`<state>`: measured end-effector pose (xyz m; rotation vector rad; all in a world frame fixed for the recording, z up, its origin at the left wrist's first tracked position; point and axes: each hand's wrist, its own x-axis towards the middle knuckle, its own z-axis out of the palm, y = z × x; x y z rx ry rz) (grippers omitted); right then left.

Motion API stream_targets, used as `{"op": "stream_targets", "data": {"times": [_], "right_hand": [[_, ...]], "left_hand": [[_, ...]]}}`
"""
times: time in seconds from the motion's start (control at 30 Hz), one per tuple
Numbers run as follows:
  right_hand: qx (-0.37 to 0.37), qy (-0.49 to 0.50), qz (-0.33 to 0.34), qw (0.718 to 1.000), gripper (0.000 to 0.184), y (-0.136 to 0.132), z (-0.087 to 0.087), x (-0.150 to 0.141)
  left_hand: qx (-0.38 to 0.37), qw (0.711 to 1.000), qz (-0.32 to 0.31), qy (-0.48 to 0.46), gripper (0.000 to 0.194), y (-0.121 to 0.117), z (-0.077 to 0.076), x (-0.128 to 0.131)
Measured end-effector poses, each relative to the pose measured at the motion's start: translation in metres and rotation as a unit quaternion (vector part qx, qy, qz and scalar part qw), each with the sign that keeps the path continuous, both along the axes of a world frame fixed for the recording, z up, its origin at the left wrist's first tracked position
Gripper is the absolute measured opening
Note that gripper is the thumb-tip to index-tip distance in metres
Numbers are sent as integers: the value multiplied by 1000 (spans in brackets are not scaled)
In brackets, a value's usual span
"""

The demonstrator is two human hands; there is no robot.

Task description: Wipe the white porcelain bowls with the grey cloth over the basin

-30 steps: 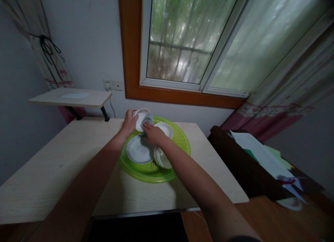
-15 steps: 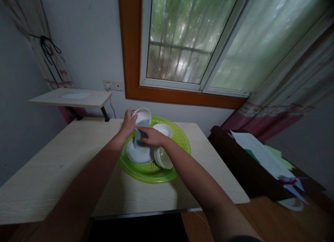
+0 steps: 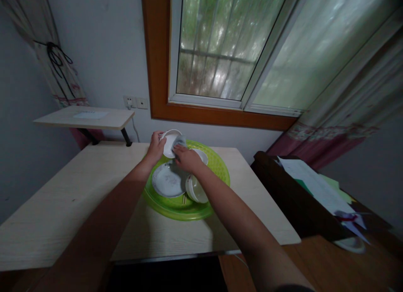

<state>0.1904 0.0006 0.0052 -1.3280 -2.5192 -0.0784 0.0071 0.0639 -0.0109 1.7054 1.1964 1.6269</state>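
Note:
Tilted above the back left of a green round tray (image 3: 189,215), a white bowl (image 3: 170,144) is held at its left rim by my left hand (image 3: 155,147). My right hand (image 3: 186,156) grips a grey cloth (image 3: 179,141) and presses it against the right side of the bowl's inside. Below them a white plate (image 3: 168,180) with a faint pattern lies on the tray. Another bowl (image 3: 198,190) rests on its side at the plate's right, with chopsticks (image 3: 184,198) partly showing beside it. My right hand partly covers a further white bowl (image 3: 201,156) behind.
The tray stands on a pale wooden table (image 3: 94,187). A small raised shelf (image 3: 85,119) with a paper on it is at the back left. Beyond the table's right edge, papers (image 3: 311,187) lie on dark furniture. A window (image 3: 217,48) is behind.
My right hand has moved the cloth up and right, from the bowl's lower edge to its right inner side. The cloth no longer hangs over the plate. My left hand stays on the bowl.

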Motion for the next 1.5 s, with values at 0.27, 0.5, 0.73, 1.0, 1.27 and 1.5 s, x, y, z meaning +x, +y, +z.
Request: {"op": "stream_targets", "data": {"times": [0.27, 0.5, 0.73, 1.0, 1.27, 1.5], "right_hand": [[-46, 13, 63, 997, 59, -9, 1, -13], [-141, 148, 141, 969, 81, -14, 10, -17], [-132, 143, 134, 972, 77, -10, 3, -16], [12, -2, 49, 999, 50, -8, 5, -8], [60, -7, 12, 998, 49, -11, 14, -2], [53, -15, 46, 997, 67, -14, 13, -3]], "left_hand": [[-2, 1000, 0, -8, 32, 4, -3, -3], [-11, 1000, 2, -7, 33, 0, -1, -3], [-17, 1000, 9, -23, 30, -5, 4, -2], [-71, 991, -46, -100, 50, 1, 3, -5], [-103, 976, -138, -135, 66, 3, -1, -5], [-101, 971, -182, -120, 40, 3, 1, -2]]}}
